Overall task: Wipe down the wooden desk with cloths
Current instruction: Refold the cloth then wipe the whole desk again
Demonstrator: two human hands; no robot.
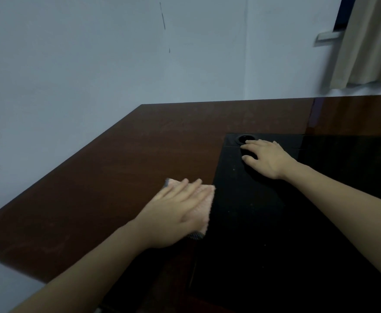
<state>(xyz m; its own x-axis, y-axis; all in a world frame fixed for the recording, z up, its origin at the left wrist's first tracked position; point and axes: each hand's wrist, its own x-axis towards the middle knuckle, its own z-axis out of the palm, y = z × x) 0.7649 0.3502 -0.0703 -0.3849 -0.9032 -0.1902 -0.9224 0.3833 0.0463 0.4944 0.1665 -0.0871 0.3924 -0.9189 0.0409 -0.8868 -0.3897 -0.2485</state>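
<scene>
A pink cloth point(204, 195) with a grey edge lies flat on the dark brown wooden desk point(117, 159), next to the left edge of a black desk mat point(252, 211). My left hand point(178, 208) presses down on the cloth with straight fingers spread over it. My right hand point(266, 158) rests on the black mat farther back, its fingers spread; I cannot tell whether a dark cloth lies under it.
A round black cable grommet point(245, 138) sits at the mat's far left corner, just beyond my right fingertips. A pale blue wall point(117, 53) borders the desk at the back and left. A beige curtain point(370, 41) hangs at the upper right.
</scene>
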